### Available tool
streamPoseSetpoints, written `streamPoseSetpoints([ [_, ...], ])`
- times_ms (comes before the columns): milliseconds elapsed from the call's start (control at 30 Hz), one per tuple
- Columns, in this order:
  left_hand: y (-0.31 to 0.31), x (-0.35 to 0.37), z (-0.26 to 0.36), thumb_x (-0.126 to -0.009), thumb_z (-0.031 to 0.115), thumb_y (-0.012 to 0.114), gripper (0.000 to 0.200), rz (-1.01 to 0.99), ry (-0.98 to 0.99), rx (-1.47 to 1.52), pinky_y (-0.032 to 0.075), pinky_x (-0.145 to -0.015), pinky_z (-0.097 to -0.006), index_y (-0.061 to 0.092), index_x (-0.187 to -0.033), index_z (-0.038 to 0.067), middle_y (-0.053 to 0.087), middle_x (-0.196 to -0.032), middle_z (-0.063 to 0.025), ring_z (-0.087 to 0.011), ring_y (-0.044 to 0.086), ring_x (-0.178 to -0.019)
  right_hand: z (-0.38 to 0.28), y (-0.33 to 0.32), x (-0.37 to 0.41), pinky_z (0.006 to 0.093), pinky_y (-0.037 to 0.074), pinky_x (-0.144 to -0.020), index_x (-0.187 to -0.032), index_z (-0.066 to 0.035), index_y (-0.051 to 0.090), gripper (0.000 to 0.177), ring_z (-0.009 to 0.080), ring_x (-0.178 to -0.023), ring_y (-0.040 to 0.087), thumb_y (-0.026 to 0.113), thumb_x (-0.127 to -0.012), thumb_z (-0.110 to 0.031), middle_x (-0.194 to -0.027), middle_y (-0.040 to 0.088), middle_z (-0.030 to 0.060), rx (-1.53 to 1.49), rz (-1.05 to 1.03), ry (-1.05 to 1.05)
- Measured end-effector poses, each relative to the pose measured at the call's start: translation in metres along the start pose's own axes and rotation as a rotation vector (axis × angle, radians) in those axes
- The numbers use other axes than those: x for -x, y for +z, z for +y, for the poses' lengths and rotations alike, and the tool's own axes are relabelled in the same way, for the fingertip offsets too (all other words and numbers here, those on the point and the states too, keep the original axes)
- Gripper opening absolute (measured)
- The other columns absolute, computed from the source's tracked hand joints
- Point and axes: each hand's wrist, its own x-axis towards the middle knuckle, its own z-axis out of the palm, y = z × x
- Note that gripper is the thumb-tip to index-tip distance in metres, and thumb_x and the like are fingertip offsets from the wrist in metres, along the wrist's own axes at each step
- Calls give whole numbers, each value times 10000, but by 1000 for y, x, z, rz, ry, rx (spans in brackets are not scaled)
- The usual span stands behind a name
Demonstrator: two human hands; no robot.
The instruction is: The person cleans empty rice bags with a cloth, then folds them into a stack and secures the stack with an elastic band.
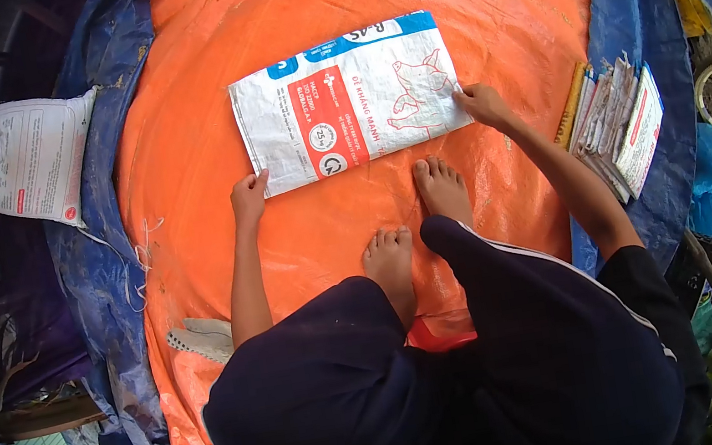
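A white printed sack with red and blue panels and a pig's head drawing lies flat on the orange tarp in front of my bare feet. My left hand pinches its lower left corner between thumb and fingers. At the right edge of the sack, my right hand grips the border, with the thumb on top and the other fingers partly hidden.
Folded sacks are stacked at the right on a blue tarp. Another white sack lies at the left. Thin white strings and a grey patterned item are near the left tarp edge. Bicycle wheels stand far right.
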Motion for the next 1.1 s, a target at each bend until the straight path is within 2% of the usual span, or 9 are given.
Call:
streamPoseSetpoints([
  [267, 11, -4, -13, -954, 379, 644, 524, 98, 140, -163, 377, -548, -410, 461, -676, -25, 474, -594, -149, -240, 428, -545, -24, 22, -13, 505, 512, -826, -1169, 9, 541, 474, 412, -999, 655, 633, -929, -389, -1120, 650, 252, -67, 419, -150],
  [367, 15, -6, -17, -955, 381, 640, 539, 132, 150, -164, 378, -547, -423, 456, -662, -32, 462, -577, -165, -258, 443, -530, -35, 31, -25, 509, 516, -797, -1090, 15, 553, 425, 414, -978, 659, 640, -929, -368, -1121, 646, 259, 75, 552, -145],
  [467, 14, -1, -5, -950, 321, 647, 417, 92, 74, -249, 433, -625, -434, 509, -755, -21, 584, -745, -183, -283, 552, -651, -39, 27, -33, 514, 515, -773, -1049, 11, 566, 423, 411, -940, 666, 642, -924, -385, -1065, 662, 258, 66, 485, -86],
  [567, 40, 17, 23, -941, 255, 659, 263, 511, 125, -294, 463, -796, -432, 580, -983, 7, 614, -1065, -191, -312, 591, -934, -43, 21, -38, 519, 514, -764, -994, 5, 581, 415, 413, -909, 672, 636, -924, -401, -1007, 679, 251, 92, 388, 15],
  [633, 59, 33, 67, -922, 159, 633, 453, 685, 360, -499, 375, -1042, -518, 481, -1322, 12, 399, -1456, -242, -422, 431, -1296, -43, 23, -39, 518, 511, -763, -971, 4, 586, 416, 419, -900, 672, 625, -928, -407, -984, 686, 248, 72, 428, 3],
  [767, 114, 32, 125, -952, 249, 597, 579, 242, 753, -425, 187, -1173, -613, 427, -1493, 132, 284, -1596, -174, -422, 244, -1469, -45, 20, -30, 505, 505, -750, -975, 1, 588, 434, 416, -906, 677, 596, -952, -432, -998, 682, 256, 19, 429, -14],
  [867, 151, 11, 119, -970, 338, 558, 592, 187, 783, -549, 115, -1196, -615, 404, -1523, 194, 236, -1635, -126, -403, 186, -1502, -27, 18, -31, 459, 502, -703, -1056, -3, 604, 454, 334, -793, 676, 585, -970, -448, -912, 694, 173, -224, 407, -125],
  [967, 156, 9, 115, -977, 374, 529, 617, 165, 759, -572, 96, -1200, -612, 369, -1545, 196, 208, -1649, -112, -387, 174, -1511, 10, 17, -23, 368, 487, -633, -1139, -17, 614, 426, 209, -693, 608, 587, -987, -415, -822, 651, 55, -718, 76, -116],
  [1100, 155, 11, 120, -974, 373, 523, 637, 180, 735, -552, 97, -1204, -603, 357, -1544, 143, 211, -1649, -111, -381, 178, -1511, -29, -9, 44, 285, 460, -584, -1167, -18, 647, 330, 144, -652, 548, 591, -993, -293, -790, 605, -7, -696, -143, -33],
])
